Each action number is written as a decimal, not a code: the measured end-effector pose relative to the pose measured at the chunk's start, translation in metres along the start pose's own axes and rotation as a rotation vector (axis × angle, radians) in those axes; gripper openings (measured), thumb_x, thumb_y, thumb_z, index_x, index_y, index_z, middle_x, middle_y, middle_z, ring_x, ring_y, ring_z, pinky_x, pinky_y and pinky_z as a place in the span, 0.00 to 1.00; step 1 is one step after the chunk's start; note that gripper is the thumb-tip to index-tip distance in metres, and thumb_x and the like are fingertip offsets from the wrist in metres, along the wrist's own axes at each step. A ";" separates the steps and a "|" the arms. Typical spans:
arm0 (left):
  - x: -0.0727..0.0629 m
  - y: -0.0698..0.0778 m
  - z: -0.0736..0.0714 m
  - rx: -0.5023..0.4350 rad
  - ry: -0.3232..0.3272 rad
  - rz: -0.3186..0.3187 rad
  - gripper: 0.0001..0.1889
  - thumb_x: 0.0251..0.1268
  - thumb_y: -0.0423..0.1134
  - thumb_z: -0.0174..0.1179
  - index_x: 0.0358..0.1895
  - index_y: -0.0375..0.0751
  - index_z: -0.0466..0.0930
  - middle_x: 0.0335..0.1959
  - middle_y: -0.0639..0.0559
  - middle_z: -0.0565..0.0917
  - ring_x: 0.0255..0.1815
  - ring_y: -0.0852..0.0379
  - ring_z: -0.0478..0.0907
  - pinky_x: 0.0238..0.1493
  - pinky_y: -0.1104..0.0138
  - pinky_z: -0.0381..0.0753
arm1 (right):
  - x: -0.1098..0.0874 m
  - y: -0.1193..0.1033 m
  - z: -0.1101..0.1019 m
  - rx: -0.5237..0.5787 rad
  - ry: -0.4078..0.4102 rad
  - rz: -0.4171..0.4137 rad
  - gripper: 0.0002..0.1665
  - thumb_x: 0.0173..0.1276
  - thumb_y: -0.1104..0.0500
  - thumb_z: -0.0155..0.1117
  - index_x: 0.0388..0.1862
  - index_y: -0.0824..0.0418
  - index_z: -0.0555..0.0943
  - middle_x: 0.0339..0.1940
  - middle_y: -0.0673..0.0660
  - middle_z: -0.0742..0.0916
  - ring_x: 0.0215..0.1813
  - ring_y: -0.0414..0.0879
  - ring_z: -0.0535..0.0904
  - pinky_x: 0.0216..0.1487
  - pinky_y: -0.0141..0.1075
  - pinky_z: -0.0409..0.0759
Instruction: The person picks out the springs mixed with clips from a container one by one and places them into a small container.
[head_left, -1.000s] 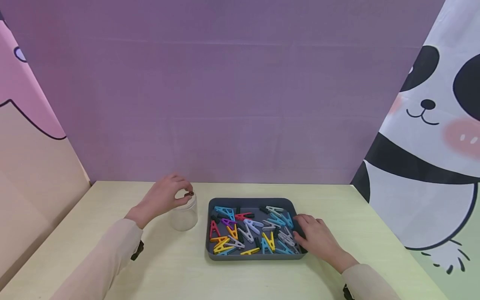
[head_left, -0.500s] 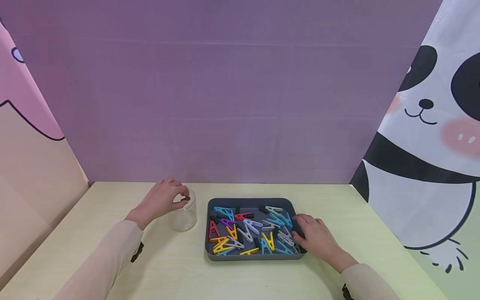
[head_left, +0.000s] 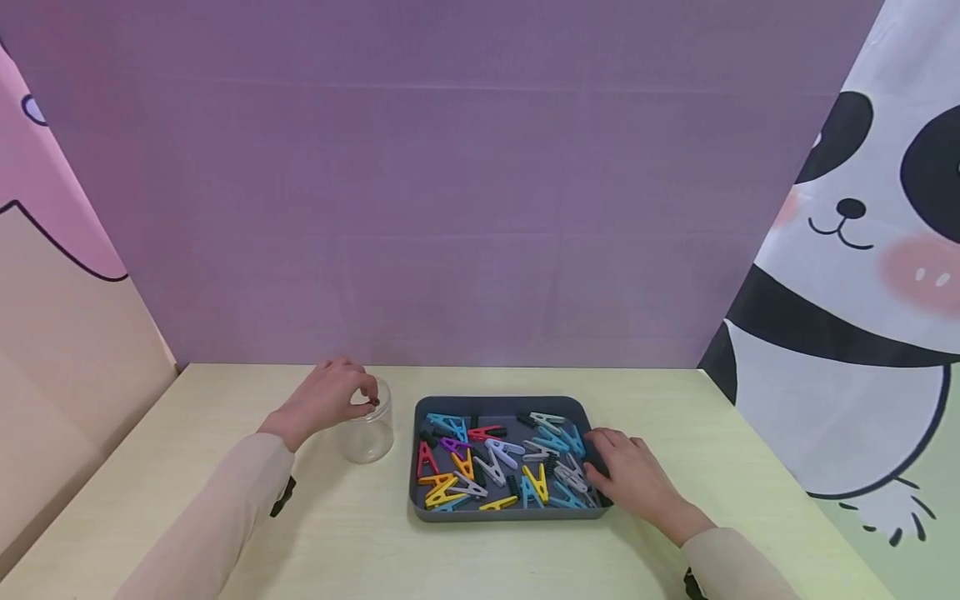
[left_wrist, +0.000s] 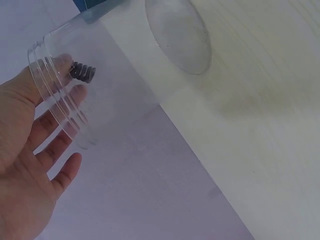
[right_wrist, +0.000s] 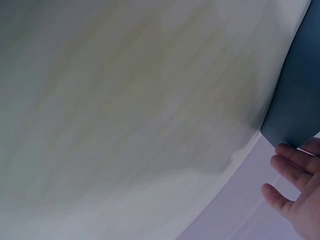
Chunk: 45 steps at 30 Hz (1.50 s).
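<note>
Fingers of the left hand [head_left: 330, 397] are clamped on a small dark coiled piece, spring-like in shape [left_wrist: 83, 72], and it's right there at the mouth of a clear cylindrical jar with a ridged neck [head_left: 367, 442]! Through the see-through wall, the wrist view shows the coil just past the rim, with the lower fingers standing apart from the pinch. The jar stands upright towards the back edge of the pale wood-look tabletop [head_left: 360, 550], left of the middle.

Over to the right hand [head_left: 637, 475]: fingers loose and a little apart, resting against the right side of a dark grey rectangular tray [head_left: 510, 515]. That tray sits just right of the jar, the two of them apart, its long side running along the tabletop's back edge.

And what a colourful load inside! A purple A-shaped clip [head_left: 454, 445] lies left of centre, a red one [head_left: 427, 458] by the left wall, yellow ones [head_left: 444, 493] near the front left corner, blue and grey ones crowding the right. Small black pieces [head_left: 514, 484] are scattered among them.

Behind the tabletop hangs a purple cloth sheet [head_left: 450, 208].
</note>
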<state>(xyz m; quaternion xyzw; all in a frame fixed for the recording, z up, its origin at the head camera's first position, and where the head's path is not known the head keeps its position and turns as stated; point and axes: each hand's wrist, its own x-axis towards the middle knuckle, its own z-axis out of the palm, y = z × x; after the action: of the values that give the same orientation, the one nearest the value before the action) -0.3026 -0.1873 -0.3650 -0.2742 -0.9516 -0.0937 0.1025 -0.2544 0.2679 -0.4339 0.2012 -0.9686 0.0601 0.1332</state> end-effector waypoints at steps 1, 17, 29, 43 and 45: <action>0.000 0.000 0.000 0.004 -0.005 -0.002 0.03 0.64 0.35 0.76 0.38 0.47 0.91 0.40 0.51 0.92 0.48 0.47 0.79 0.60 0.45 0.73 | 0.000 0.000 0.000 0.000 -0.003 0.001 0.23 0.71 0.57 0.71 0.59 0.68 0.81 0.60 0.66 0.87 0.64 0.62 0.82 0.63 0.61 0.80; 0.001 0.002 -0.001 -0.012 -0.017 -0.047 0.06 0.64 0.35 0.76 0.42 0.46 0.91 0.43 0.50 0.91 0.51 0.45 0.78 0.62 0.44 0.73 | 0.001 -0.001 0.000 0.001 -0.013 0.006 0.24 0.71 0.57 0.71 0.60 0.69 0.81 0.61 0.67 0.87 0.65 0.63 0.82 0.63 0.62 0.80; 0.000 0.010 -0.002 -0.006 0.045 -0.032 0.10 0.65 0.38 0.76 0.47 0.45 0.90 0.46 0.50 0.91 0.52 0.45 0.79 0.64 0.45 0.75 | 0.000 0.001 0.002 -0.007 0.008 -0.007 0.23 0.70 0.58 0.72 0.59 0.68 0.81 0.60 0.66 0.87 0.64 0.63 0.82 0.62 0.62 0.80; 0.005 0.032 -0.009 0.046 0.126 0.032 0.08 0.67 0.39 0.75 0.46 0.46 0.90 0.47 0.51 0.92 0.54 0.44 0.82 0.60 0.47 0.78 | 0.001 -0.001 -0.001 -0.014 -0.017 0.006 0.24 0.71 0.57 0.72 0.60 0.68 0.81 0.61 0.67 0.87 0.65 0.63 0.82 0.63 0.62 0.80; 0.006 0.035 -0.008 0.045 0.130 0.045 0.08 0.67 0.39 0.74 0.46 0.46 0.90 0.47 0.51 0.92 0.54 0.45 0.83 0.60 0.47 0.79 | 0.001 -0.001 -0.001 -0.016 -0.015 0.007 0.24 0.71 0.57 0.72 0.60 0.68 0.81 0.61 0.66 0.87 0.65 0.63 0.82 0.63 0.62 0.80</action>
<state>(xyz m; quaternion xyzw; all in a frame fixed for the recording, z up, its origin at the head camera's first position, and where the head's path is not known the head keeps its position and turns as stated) -0.2876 -0.1565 -0.3513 -0.2864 -0.9384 -0.0875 0.1725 -0.2550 0.2667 -0.4328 0.1973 -0.9706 0.0515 0.1276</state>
